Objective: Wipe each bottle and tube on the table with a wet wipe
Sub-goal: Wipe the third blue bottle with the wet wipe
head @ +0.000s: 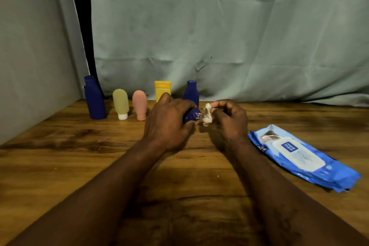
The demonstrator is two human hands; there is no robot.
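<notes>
Nearest my view, two bare forearms reach in from the bottom edge, the left forearm (103, 191) and the right forearm (279, 191), over the brown wood-grain worktop (50, 166). I take the crinkled blue plastic pack of wet wipes (299, 156) as my marker. It lies flat on the worktop with its white lid flap facing up, and the right forearm passes just left of it.

Left of the pack and a little beyond its far end, I read the left grip (167, 124) as clenched round a small dark blue plastic bottle (192, 116). Only one end of it, with white print, shows past the fingers, and I cannot tell whether it touches the worktop. Between that bottle and the pack, the right grip (231, 120) pinches a crumpled white wet wipe (207, 115) in its fingertips. The wipe sits just beside the bottle's end; whether they touch I cannot tell.

Farther back, beyond and left of the pack, five containers stand in a row near the worktop's rear edge. Closest to the pack is a dark blue narrow-necked bottle (191, 92), then a yellow flat-topped tube (162, 89), both partly hidden by the left grip. Next come a pink rounded tube (139, 107), a pale yellow-green tube on a white cap (120, 103), and, farthest from the pack, a tall dark blue bottle (94, 99).

Behind them all hangs a creased grey-green cloth curtain (219, 26).
</notes>
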